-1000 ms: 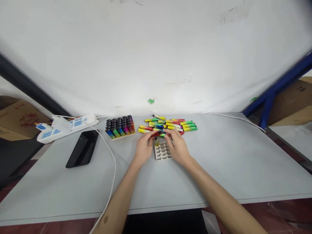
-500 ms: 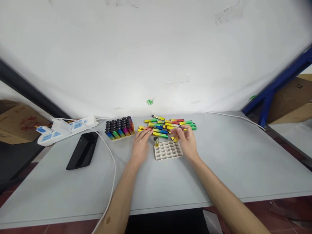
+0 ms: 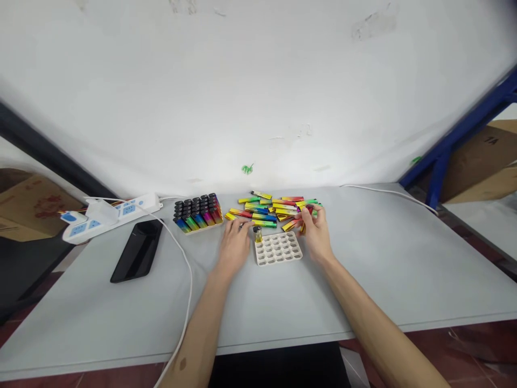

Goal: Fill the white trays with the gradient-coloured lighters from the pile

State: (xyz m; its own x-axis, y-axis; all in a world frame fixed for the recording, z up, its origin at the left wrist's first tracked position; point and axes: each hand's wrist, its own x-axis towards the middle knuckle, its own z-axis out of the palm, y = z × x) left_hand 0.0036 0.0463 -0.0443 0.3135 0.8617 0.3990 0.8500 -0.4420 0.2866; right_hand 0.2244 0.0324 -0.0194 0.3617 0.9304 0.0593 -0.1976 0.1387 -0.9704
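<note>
A pale tray (image 3: 278, 249) with rows of slots lies on the grey table, with one black-topped yellow lighter (image 3: 258, 235) upright in its back left slot. Behind it is a loose pile of shiny multicoloured lighters (image 3: 264, 217). At the pile's right side, my right hand (image 3: 316, 231) has its fingers pinched on a lighter, partly hidden by the fingers. My left hand (image 3: 235, 242) rests left of the tray, fingertips at the pile's front left edge; what they hold, if anything, is too small to tell. Further left, a full block of black-topped lighters (image 3: 197, 213) stands upright.
A black phone-like device (image 3: 137, 250) lies at the left, near a white power strip (image 3: 115, 215). A white cable (image 3: 188, 280) runs across the table past my left forearm. The wall (image 3: 258, 97) rises behind the table, and a blue metal frame (image 3: 440, 171) stands at the right.
My right hand has moved slightly right and away from the tray's back right corner, to the pile's right side. My left hand has shifted slightly down, and the view has moved a little.
</note>
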